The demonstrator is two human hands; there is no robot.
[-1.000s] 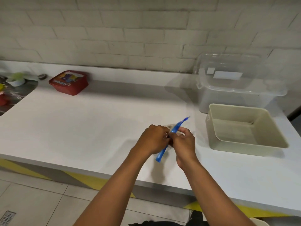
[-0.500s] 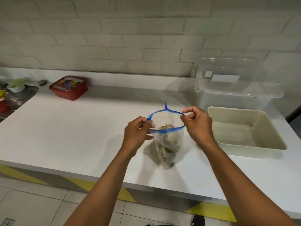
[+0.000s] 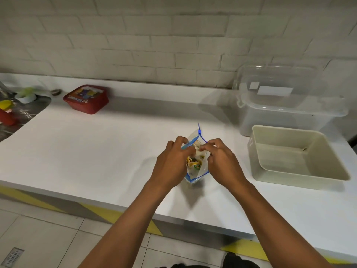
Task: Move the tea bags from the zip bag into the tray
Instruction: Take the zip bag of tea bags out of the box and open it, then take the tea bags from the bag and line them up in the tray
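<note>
A clear zip bag (image 3: 195, 176) with a blue zip strip stands on the white counter, its mouth pulled open. Yellow and white tea bags (image 3: 194, 163) show inside it. My left hand (image 3: 172, 163) grips the left rim of the bag. My right hand (image 3: 222, 161) is at the right rim, its fingertips curled at the mouth and pinching the edge there. The beige tray (image 3: 286, 176) sits on the counter to the right of the bag, and nothing shows in it.
A clear lidded plastic box (image 3: 286, 107) stands behind the tray against the brick wall. A red lidded container (image 3: 86, 99) sits at the back left. Small coloured items (image 3: 7, 113) lie at the far left edge. The counter's front edge (image 3: 173, 219) runs below my wrists.
The bag went from zipped and held between both hands to pulled wide open. Now my hands have come closer together at its mouth and the bag stands lower on the counter.
</note>
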